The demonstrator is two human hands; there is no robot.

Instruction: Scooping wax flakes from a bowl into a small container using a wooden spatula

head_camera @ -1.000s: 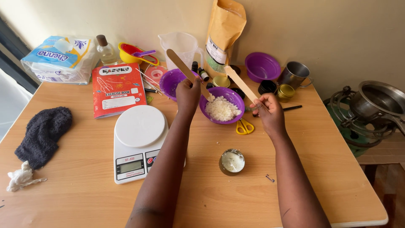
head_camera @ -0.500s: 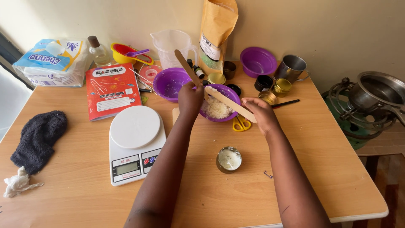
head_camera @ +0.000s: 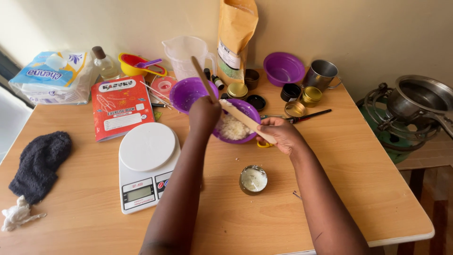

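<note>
Your left hand [head_camera: 204, 113] grips one stick [head_camera: 203, 75], your right hand [head_camera: 278, 134] grips another stick [head_camera: 243, 118], both over the bowl [head_camera: 247, 109].

The white digital kitchen scale [head_camera: 147, 165] sits on the wooden counter [head_camera: 368, 189], left of the small round metal tin [head_camera: 253, 179]; the purple plastic bowl of white flakes [head_camera: 236, 126] lies behind that tin.

Wooden table [head_camera: 368, 198] with white scale [head_camera: 147, 165], red booklet [head_camera: 120, 107], purple bowls [head_camera: 283, 68].
</note>
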